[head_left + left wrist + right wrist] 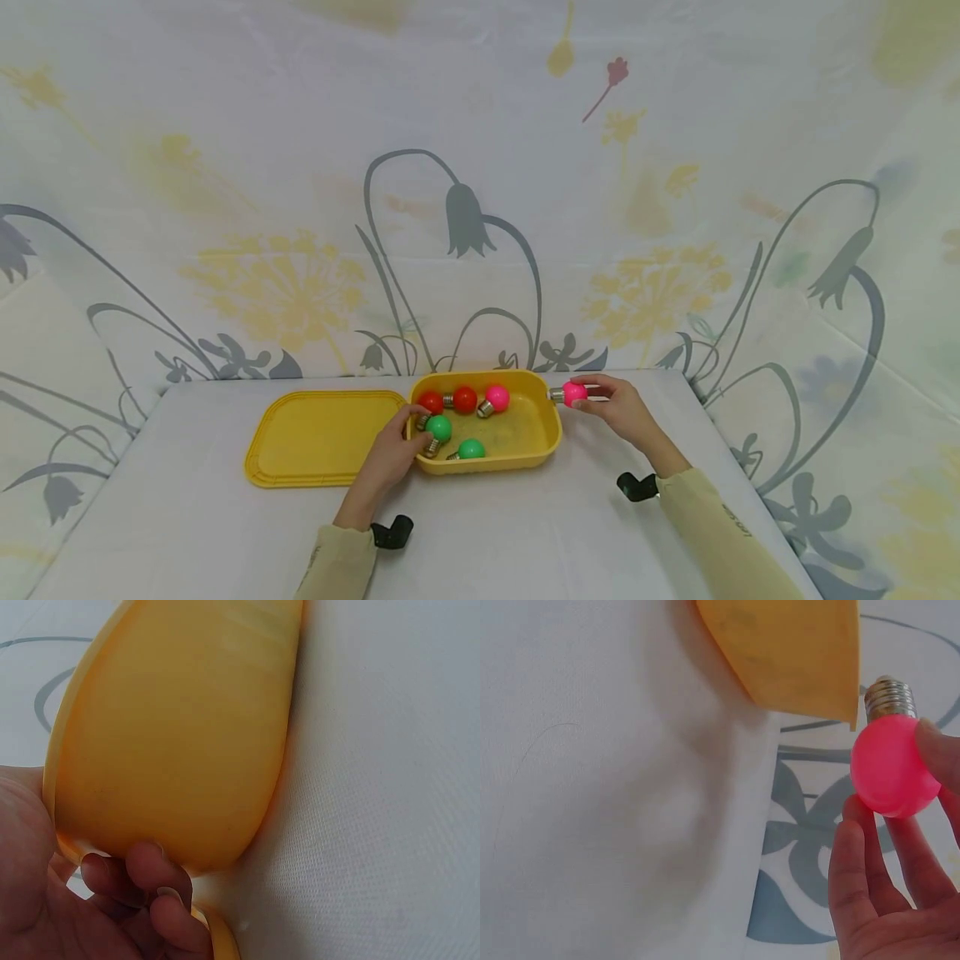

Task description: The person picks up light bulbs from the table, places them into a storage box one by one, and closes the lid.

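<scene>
My right hand pinches a pink light bulb by its round end, with the metal screw base pointing left over the right rim of a yellow plastic box. In the right wrist view the same pink bulb sits between thumb and fingers, level with the box's edge. My left hand grips the box's left end, thumb at the rim and fingers curled against the outer wall. Inside lie two red bulbs, another pink bulb and two green bulbs.
A flat yellow lid lies left of the box on the white tabletop. Behind stands a floral-printed cloth backdrop. Black wrist devices are worn on both forearms.
</scene>
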Demonstrator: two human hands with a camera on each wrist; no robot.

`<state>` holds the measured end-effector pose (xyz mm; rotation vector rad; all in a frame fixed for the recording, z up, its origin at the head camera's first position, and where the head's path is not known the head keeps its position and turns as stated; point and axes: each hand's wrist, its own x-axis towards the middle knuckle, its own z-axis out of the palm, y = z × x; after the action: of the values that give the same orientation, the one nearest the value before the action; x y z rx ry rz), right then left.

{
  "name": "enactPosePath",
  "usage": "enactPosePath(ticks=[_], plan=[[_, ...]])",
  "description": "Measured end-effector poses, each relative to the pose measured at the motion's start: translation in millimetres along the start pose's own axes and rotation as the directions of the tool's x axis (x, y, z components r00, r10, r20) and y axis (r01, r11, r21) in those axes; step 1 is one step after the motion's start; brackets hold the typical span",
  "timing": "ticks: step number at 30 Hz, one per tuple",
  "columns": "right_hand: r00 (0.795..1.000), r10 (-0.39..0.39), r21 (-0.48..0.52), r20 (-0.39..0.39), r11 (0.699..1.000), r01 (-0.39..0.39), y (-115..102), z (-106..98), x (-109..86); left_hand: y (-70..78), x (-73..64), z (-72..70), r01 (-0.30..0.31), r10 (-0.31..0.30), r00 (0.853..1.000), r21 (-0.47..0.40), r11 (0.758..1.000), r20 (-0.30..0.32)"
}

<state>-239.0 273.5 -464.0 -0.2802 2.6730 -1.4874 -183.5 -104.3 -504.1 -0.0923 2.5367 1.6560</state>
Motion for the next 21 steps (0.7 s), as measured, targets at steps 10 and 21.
enactPosePath(ticks=[10,21], plan=[[0.999,-0.04,0.009,0.036,0.999,0.04,-9,5,-0.7,-0.3,-1.0,0.3,0.007,-0.007,1.0,0.003,1.0,0.001],[0.992,-0.061,0.012,0.111,0.998,0.06,-24,11,0.7,0.6,0.0,0.3,0.0,0.0,1.0,0.011,1.0,-0.004]])
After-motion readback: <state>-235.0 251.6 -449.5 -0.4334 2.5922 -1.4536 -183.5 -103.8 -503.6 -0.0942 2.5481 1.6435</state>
